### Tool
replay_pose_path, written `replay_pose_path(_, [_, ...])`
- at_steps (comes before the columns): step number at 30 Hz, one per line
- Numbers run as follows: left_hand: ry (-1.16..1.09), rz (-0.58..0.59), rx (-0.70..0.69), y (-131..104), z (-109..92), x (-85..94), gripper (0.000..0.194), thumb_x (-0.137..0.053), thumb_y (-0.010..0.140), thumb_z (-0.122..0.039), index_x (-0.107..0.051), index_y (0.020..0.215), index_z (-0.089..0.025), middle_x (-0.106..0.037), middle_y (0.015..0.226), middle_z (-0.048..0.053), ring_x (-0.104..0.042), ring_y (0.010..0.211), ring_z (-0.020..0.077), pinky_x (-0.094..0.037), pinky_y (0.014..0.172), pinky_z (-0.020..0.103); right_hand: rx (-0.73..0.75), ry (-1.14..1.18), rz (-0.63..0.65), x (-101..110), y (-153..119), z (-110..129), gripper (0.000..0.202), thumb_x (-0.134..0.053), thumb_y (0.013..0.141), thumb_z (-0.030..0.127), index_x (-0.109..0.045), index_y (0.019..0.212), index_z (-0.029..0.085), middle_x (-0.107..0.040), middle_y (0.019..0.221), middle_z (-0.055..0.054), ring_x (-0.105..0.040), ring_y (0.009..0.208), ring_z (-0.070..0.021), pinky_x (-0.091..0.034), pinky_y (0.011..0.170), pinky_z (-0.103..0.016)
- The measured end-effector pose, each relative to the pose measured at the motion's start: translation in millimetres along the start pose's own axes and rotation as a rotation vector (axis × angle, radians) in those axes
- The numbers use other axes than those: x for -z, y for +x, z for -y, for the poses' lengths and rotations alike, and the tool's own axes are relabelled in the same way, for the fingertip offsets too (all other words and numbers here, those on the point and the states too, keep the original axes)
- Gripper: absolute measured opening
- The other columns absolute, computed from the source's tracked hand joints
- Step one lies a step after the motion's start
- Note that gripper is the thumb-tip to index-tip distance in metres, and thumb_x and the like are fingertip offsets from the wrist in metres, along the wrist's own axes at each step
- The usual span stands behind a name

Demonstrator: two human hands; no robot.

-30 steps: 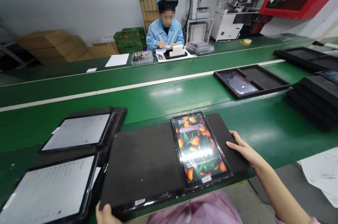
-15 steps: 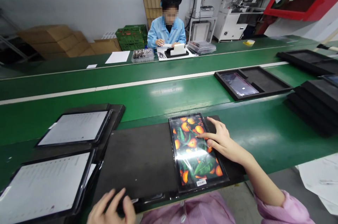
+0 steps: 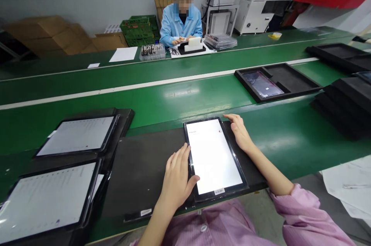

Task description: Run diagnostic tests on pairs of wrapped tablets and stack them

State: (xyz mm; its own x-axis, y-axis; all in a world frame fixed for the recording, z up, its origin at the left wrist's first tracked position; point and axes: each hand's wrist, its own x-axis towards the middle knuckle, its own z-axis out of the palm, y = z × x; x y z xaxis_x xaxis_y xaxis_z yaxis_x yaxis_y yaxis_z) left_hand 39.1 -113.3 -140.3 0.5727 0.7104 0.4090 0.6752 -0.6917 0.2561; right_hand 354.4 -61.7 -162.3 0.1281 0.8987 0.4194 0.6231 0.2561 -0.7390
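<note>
A tablet point(image 3: 214, 157) with a lit, nearly white screen and a sticker on its lower bezel lies on a black foam pad point(image 3: 145, 161) in front of me. My left hand point(image 3: 177, 174) rests flat along the tablet's left edge, fingers stretched and thumb over the lower left of the frame. Beyond the upper right corner, my right hand point(image 3: 240, 132) hovers with fingers extended, holding nothing. Farther left, two more tablets with pale lit screens, a rear one point(image 3: 77, 136) and a front one point(image 3: 49, 199), lie on black pads.
On the green belt to the right sits a black foam tray point(image 3: 301, 80) with a dark-screened tablet point(image 3: 263, 83) in its left half. Stacked black trays point(image 3: 344, 107) stand at the far right, near white papers point(image 3: 350, 188). Across the belt, a person in blue point(image 3: 181, 26) sits working.
The tablet's screen has turned from an orange fruit picture to a white page. My left hand has moved right onto its left edge; my right hand has lifted off the screen towards the top right.
</note>
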Motion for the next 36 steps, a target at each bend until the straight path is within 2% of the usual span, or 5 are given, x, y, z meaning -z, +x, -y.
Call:
replay_pose_path(10, [-0.074,0.056,0.037,-3.1,1.2,-0.9,0.087,-0.014,0.104,-0.071,-0.009,0.170,-0.015,-0.050,0.160,0.021,-0.051,0.145,0.0323,-0.036,0.117,0.047,-0.002,0.040,-0.020,-0.5,2.0,0.0,0.066,-0.023,0.105,0.070,-0.065,0.131,0.026,-0.063,0.124,-0.013,-0.057,0.116,-0.0316,-0.048,0.106,-0.054])
replay_pose_path(19, [-0.132,0.052,0.081,-2.2,0.9,0.6,0.080,-0.016,0.105,-0.071,-0.049,0.146,-0.011,-0.052,0.157,0.023,-0.053,0.141,0.0324,-0.039,0.116,0.050,-0.006,0.076,-0.031,0.3,0.7,-1.4,0.066,-0.025,0.105,0.071,-0.062,0.132,0.025,-0.063,0.126,-0.014,-0.057,0.119,-0.0319,-0.049,0.105,-0.053])
replay_pose_path(25, [-0.078,0.110,0.015,-1.8,-0.6,2.5,0.083,-0.015,0.103,-0.073,-0.058,0.147,-0.018,-0.042,0.163,0.024,-0.047,0.143,0.0389,-0.039,0.112,0.057,0.024,0.036,-0.017,-2.2,0.8,-1.2,0.064,-0.025,0.105,0.070,-0.061,0.133,0.026,-0.063,0.125,-0.013,-0.057,0.118,-0.0320,-0.048,0.105,-0.054])
replay_pose_path(31, [-0.094,0.139,-0.003,-3.4,-1.7,3.5,0.103,-0.008,0.091,-0.086,-0.013,0.171,-0.022,-0.034,0.167,0.026,-0.043,0.146,0.0403,-0.034,0.115,0.057,0.186,-0.041,-0.012,16.4,-11.7,22.4,0.058,-0.030,0.107,0.063,-0.062,0.136,0.025,-0.062,0.125,-0.013,-0.057,0.119,-0.0324,-0.050,0.100,-0.052])
replay_pose_path(36, [-0.094,0.102,0.024,-5.3,-1.9,1.3,0.103,-0.004,0.094,-0.082,0.014,0.168,-0.014,-0.040,0.165,0.026,-0.046,0.147,0.0362,-0.031,0.118,0.051,0.451,-0.146,0.319,22.7,-29.0,63.5,0.059,-0.025,0.108,0.060,-0.070,0.132,0.031,-0.065,0.128,-0.012,-0.059,0.116,-0.0315,-0.046,0.103,-0.055])
